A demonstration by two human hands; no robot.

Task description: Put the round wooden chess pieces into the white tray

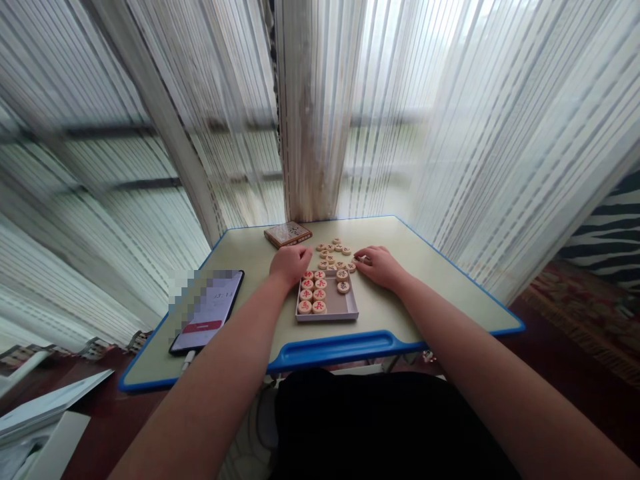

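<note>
A shallow white box [346, 308] lies on the small table. Its left side holds Chinese chess pieces with red characters [320, 295] in two columns. Two dark-lettered Chinese chess pieces [343, 287] lie in its upper right part. Beyond the far rim, several loose Chinese chess pieces [330, 259] are scattered on the tabletop. My left hand [291, 263] is closed beside the box's far left corner; what its curled fingers hold, if anything, is hidden. My right hand [379, 265] has its fingertips closed on a Chinese chess piece [355, 261] at the right edge of the scattered group.
A flat box with a patterned lid [289, 233] lies at the back left of the table [430, 280]. A phone [213, 310] with a cable plugged in lies at the left. A blue raised edge [340, 348] runs along the front. Sheer curtains [320, 120] hang behind.
</note>
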